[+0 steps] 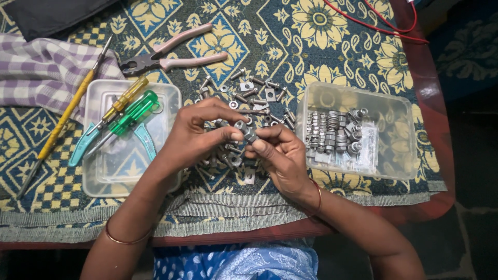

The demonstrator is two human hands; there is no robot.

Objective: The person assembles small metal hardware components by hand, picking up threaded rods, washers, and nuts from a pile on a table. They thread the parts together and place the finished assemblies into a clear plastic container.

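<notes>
Our fingers (pixel 234 136) were pinched close around a grey bolt with a nut (pixel 247 132), left hand (pixel 193 136) and right hand (pixel 277 155) meeting on it, both nearly shut. We held it just above the pile of loose bolts and nuts (pixel 249 98). Right of that pile sat the clear tub of sorted bolts (pixel 399 140); left of it, the tray (pixel 98 176) with the green screwdriver (pixel 132 114). Beyond the pile lay the pink-handled pliers (pixel 176 54).

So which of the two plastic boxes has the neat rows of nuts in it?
The clear box by the right hand. The other box, by the left hand, holds screwdrivers and pliers instead.
</notes>
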